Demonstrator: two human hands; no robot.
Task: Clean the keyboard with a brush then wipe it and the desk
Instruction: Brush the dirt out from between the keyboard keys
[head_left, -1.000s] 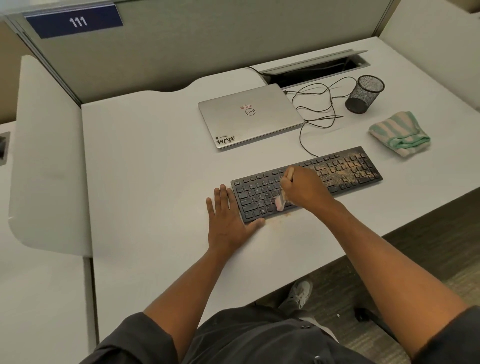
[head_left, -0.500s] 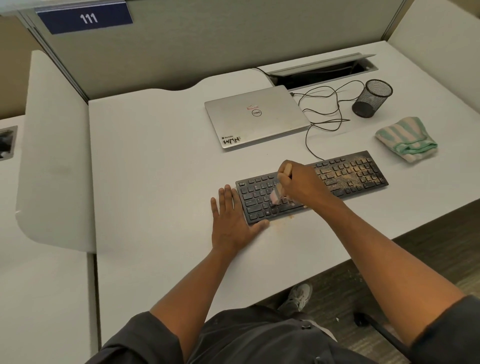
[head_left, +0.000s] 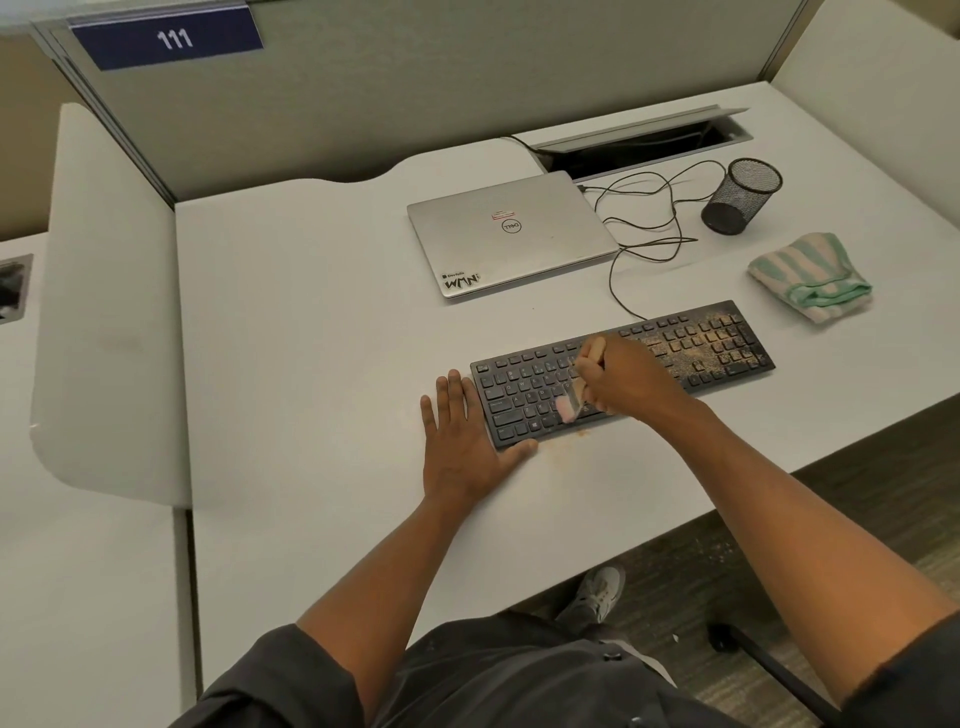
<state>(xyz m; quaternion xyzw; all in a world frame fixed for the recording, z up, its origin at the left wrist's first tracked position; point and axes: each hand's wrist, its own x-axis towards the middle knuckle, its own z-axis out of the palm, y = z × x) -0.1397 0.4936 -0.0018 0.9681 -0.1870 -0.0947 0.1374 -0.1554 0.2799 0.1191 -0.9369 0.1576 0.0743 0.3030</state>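
While flat left hand (head_left: 464, 448) steadies black keyboard (head_left: 524, 395), right hand (head_left: 621, 376) grips pale-bristled brush (head_left: 571, 402) (gritty tan dust rightward).

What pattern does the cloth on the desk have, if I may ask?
The cloth has green and cream stripes, seen in the head view.

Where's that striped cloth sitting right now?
In the head view the striped cloth lies bunched on the right side of the desk, just beyond the keyboard's dusty right end and in front of the black mesh cup.
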